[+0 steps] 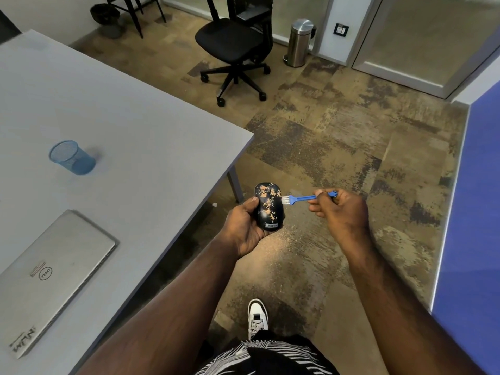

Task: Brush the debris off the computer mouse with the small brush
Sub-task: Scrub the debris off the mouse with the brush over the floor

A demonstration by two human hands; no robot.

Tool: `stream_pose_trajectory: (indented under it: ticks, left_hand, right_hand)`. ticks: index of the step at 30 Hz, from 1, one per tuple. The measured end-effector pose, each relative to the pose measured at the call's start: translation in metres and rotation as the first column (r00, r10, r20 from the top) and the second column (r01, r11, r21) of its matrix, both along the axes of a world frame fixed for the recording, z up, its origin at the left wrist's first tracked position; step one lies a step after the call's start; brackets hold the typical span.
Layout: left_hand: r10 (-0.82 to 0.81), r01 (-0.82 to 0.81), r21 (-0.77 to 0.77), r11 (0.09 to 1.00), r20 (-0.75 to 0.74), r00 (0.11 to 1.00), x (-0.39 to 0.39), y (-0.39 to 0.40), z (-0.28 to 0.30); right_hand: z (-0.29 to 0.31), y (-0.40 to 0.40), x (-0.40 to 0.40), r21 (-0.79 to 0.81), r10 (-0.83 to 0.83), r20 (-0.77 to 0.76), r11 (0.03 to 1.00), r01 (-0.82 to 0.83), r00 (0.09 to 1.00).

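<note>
Mouse, 1 only, sits cupped in left hand, fingers wrapped round it, held over floor. Right hand pinches 1 small brush; bristles touch mouse's right edge. Brushing underway, prob. early: tan debris across top. Next: sweep bristles leftward across the specks w/ mouse steady.

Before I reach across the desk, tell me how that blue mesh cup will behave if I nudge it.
The blue mesh cup looks like thin open wire mesh with nothing visible inside, so it is probably light and would skid on the smooth grey desk. It stands upright and is taller than it is wide, so a push near the rim may tip it; being round, it could then roll.
</note>
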State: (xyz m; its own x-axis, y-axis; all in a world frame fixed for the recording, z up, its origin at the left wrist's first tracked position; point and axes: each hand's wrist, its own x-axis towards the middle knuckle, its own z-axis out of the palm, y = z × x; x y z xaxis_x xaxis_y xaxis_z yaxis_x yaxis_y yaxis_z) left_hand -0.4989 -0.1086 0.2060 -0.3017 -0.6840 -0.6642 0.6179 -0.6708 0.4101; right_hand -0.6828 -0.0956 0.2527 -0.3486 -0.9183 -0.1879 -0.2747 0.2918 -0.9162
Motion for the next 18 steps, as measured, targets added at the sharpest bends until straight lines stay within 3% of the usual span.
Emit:
stream_pose_trajectory:
  ticks: [14, 18]
  left_hand:
    - [0.005, -0.005, -0.001, 1.000, -0.004, 1.000, -0.0008, 0.0014, 0.0033]
    - [-0.005, 0.005, 0.003, 1.000, -0.008, 1.000, -0.0023, 0.0027, 0.0055]
  right_hand:
    - [0.0069, -0.0001, -0.0013, -0.029, 0.001, -0.004, 1.000, -0.001, 1.000]
    - [0.0021, 0.0004, -0.0012, -0.005, 0.009, -0.086, 1.000, -0.009, 0.996]
